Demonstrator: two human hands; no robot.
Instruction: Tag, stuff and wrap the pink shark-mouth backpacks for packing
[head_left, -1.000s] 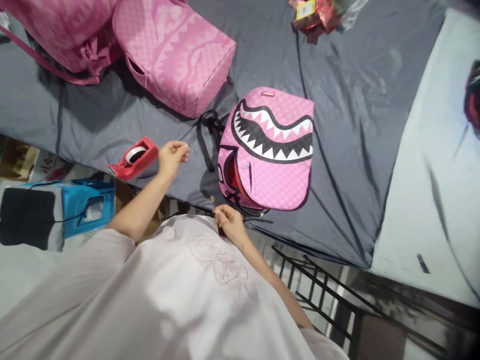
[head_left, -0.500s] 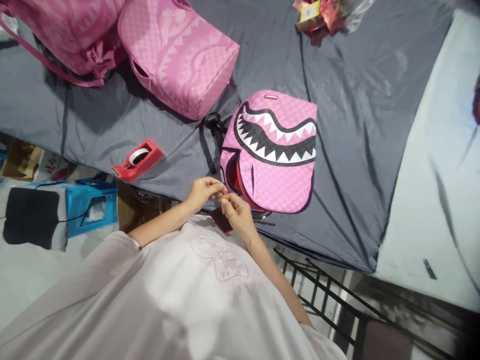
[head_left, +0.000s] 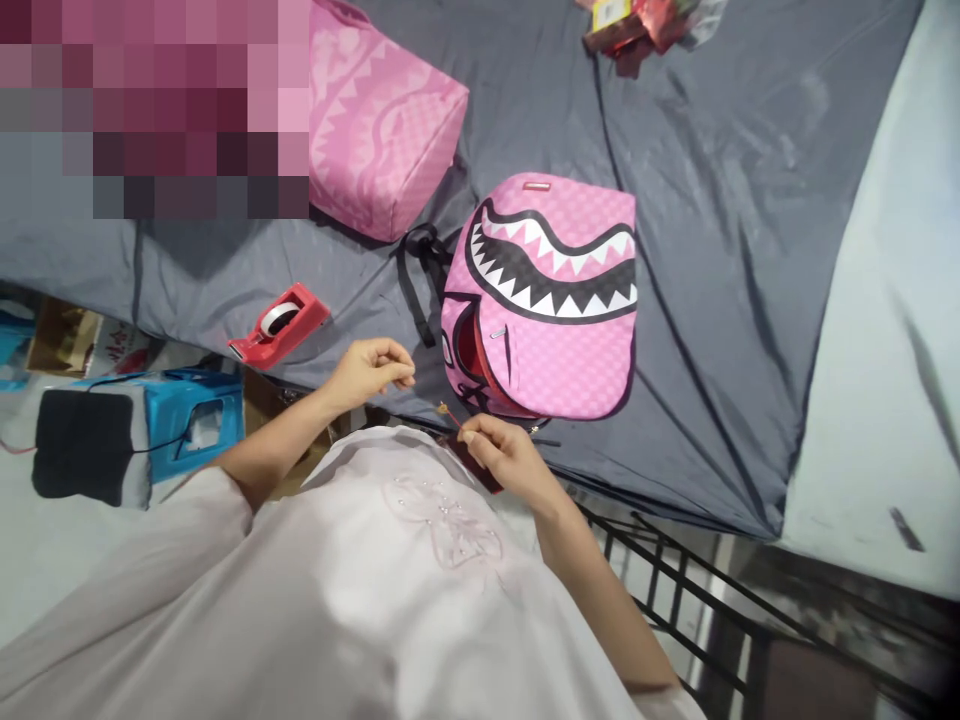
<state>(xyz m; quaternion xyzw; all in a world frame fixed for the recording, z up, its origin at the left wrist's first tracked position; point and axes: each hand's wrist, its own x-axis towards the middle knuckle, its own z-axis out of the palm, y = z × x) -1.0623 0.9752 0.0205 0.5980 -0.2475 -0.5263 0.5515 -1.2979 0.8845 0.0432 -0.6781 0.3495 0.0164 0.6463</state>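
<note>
Pink shark-mouth backpack (head_left: 577, 350) on grey cloth (head_left: 720, 330), red label (head_left: 537, 186) unreadable. Right hand (head_left: 506, 455) pinches red cord (head_left: 453, 417) beside it. Left hand (head_left: 375, 372): fingers curled, can't tell if gripping. Carton (head_left: 120, 346) has red characters, yellow label (head_left: 611, 12) illegible.

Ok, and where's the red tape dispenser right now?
In the head view, the red tape dispenser lies on the gray cloth near its front edge, to the left of the left hand.
</note>
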